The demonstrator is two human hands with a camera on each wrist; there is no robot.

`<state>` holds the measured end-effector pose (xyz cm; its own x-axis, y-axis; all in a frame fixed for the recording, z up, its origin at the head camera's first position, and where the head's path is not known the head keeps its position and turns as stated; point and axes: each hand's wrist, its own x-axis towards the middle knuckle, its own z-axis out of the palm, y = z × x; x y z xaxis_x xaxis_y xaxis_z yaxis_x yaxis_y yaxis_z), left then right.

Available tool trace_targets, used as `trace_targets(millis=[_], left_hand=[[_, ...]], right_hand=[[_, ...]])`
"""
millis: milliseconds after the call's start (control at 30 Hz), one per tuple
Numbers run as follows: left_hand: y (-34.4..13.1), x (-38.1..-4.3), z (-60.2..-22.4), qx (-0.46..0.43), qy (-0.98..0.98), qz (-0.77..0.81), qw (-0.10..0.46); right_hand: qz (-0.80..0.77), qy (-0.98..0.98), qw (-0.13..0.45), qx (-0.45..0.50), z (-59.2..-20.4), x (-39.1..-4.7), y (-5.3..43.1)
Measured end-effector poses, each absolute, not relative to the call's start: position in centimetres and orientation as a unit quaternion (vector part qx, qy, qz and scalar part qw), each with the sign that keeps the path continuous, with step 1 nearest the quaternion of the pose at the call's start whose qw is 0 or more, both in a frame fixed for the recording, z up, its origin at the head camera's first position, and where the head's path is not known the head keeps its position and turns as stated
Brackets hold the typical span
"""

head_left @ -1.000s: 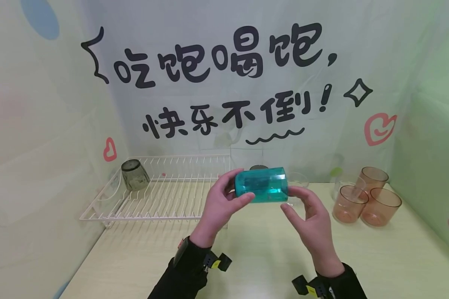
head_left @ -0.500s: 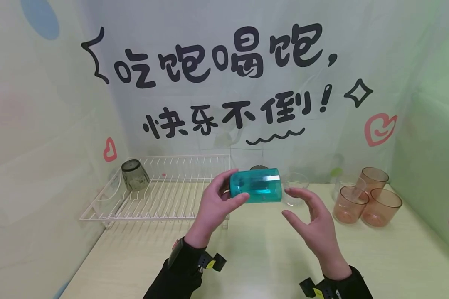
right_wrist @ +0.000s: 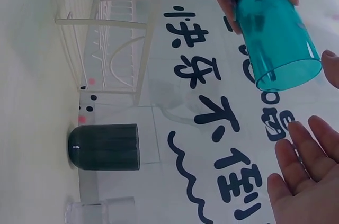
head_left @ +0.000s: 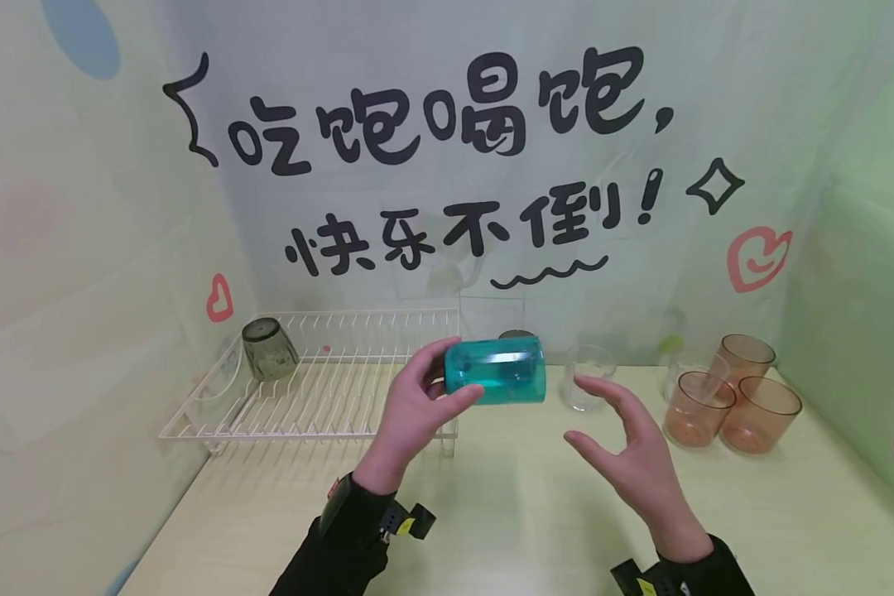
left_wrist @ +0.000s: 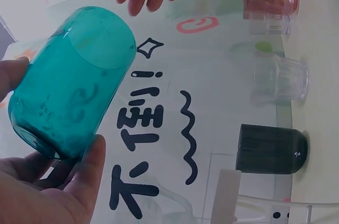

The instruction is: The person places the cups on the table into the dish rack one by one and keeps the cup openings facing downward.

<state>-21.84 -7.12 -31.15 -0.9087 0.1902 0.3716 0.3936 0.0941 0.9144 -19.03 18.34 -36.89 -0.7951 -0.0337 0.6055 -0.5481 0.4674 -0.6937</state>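
Observation:
My left hand [head_left: 415, 397] grips a teal see-through cup [head_left: 495, 371] round its base end, thumb on the near side. The cup lies on its side in the air above the table, its rim facing right. In the left wrist view the fingers [left_wrist: 92, 168] curl under the cup's base. To the right, my right hand [head_left: 636, 459] is apart from the cup, thumb and fingers spread in a C with nothing between them. The right wrist view shows the cup's open rim [right_wrist: 288, 75] turned toward that hand.
A white wire rack [head_left: 343, 397] stands at the left, bearing an upturned grey glass [head_left: 270, 349]. Behind the hands are a dark cup [left_wrist: 271, 149] and a clear glass [head_left: 587, 381]. Several orange glasses [head_left: 761, 418] stand at the right, beside another clear glass [head_left: 678, 372]. A printed cloth hangs behind.
My left hand has carried the teal cup leftward, toward the rack. My right hand has let go of its rim end and drawn back to the right and slightly down.

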Motion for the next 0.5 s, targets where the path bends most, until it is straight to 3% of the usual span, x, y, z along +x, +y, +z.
trace_targets(millis=[500], left_hand=[[-9.1,-24.3,-33.5,-0.181,-0.76,-0.618,0.088]], right_hand=[[0.44,-0.835,0.274,0.182,-36.1,-17.7,18.8]])
